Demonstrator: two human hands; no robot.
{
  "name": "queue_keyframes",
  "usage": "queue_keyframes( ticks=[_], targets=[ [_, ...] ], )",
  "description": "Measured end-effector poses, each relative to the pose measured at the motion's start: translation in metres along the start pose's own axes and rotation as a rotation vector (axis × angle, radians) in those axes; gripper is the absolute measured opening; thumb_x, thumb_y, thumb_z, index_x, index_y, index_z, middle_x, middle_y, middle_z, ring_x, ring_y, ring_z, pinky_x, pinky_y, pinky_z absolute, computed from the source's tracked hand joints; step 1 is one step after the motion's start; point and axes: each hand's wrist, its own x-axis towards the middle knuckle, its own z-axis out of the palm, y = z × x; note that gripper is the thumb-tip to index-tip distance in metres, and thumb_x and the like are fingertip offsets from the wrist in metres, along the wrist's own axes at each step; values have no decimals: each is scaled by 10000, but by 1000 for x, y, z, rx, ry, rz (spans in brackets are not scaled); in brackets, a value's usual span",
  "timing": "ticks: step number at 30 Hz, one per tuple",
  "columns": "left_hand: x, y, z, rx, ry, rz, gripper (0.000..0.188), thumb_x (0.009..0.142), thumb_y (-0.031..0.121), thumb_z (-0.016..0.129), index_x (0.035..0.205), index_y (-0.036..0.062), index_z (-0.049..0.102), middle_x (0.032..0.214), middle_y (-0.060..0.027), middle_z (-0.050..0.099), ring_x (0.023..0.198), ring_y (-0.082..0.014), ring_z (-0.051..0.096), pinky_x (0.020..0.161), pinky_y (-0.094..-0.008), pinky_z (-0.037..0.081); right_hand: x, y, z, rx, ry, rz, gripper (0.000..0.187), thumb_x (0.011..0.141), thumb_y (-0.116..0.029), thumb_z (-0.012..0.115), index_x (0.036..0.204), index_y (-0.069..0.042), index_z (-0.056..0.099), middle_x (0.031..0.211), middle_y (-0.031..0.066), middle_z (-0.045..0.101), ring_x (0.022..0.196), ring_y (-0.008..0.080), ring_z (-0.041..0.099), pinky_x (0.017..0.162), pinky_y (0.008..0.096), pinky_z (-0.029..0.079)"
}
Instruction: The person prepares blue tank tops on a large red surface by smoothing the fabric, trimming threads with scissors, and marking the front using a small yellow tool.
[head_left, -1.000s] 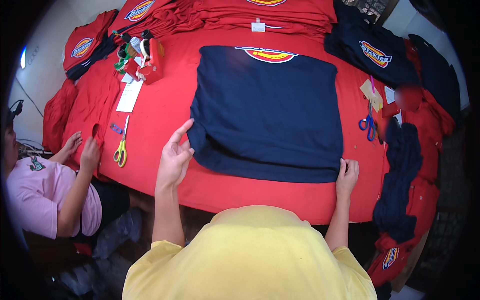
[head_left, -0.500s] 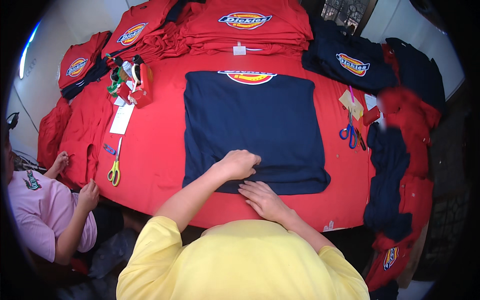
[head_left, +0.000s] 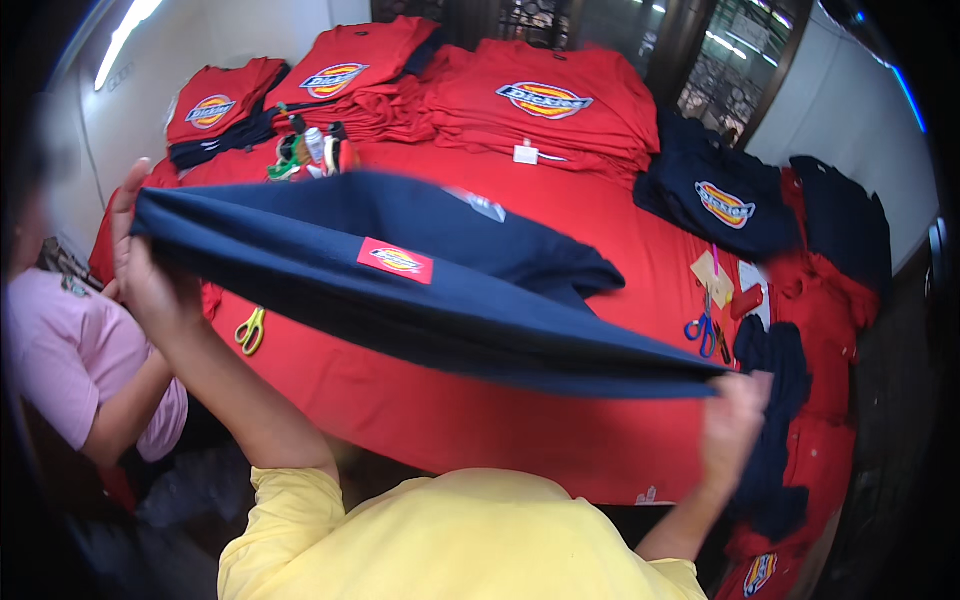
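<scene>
A navy shirt (head_left: 470,320) is stretched taut across my front, lifted off the red-covered table. My left hand (head_left: 155,280) grips one end of its edge at the far left, raised high. At the lower right my right hand (head_left: 733,415), slightly blurred, is closed on the opposite end. A small red label (head_left: 396,261) shows on the band between my hands. Behind the band, the rest of the shirt droops over the table, with part of a pale print visible.
Folded red shirts (head_left: 545,100) are stacked along the back of the table (head_left: 480,430). More navy shirts (head_left: 715,185) lie at the right. Yellow-handled scissors (head_left: 250,331) and blue-handled scissors (head_left: 703,330) rest on the cloth. Another person (head_left: 95,360) in pink sits at the left.
Half a second ago the navy shirt lay flat with both hands near its front edge. Now it is lifted and pulled wide between my hands, which have moved apart. The head view has shifted.
</scene>
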Motion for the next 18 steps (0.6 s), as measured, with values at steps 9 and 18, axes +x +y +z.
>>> queue_keyframes(
  ticks=[9,18],
  targets=[
    [52,-61,74,191,-384,-369,409,898,-37,369,1249,-41,578,1166,-139,630,986,-173,636,857,-303,558,113,9,-73,-738,471,19,399,967,-274,531,1300,-56,502,1282,148,537,1249,285,503,1059,654,233],
    [58,-4,33,-39,-86,-29,288,957,2,382,1084,-36,638,1068,-118,650,967,-179,633,894,-294,511,68,5,-87,-661,1093,-169,559,985,-343,551,1417,-17,413,1446,171,454,1360,360,404,1129,636,145]
  ],
)
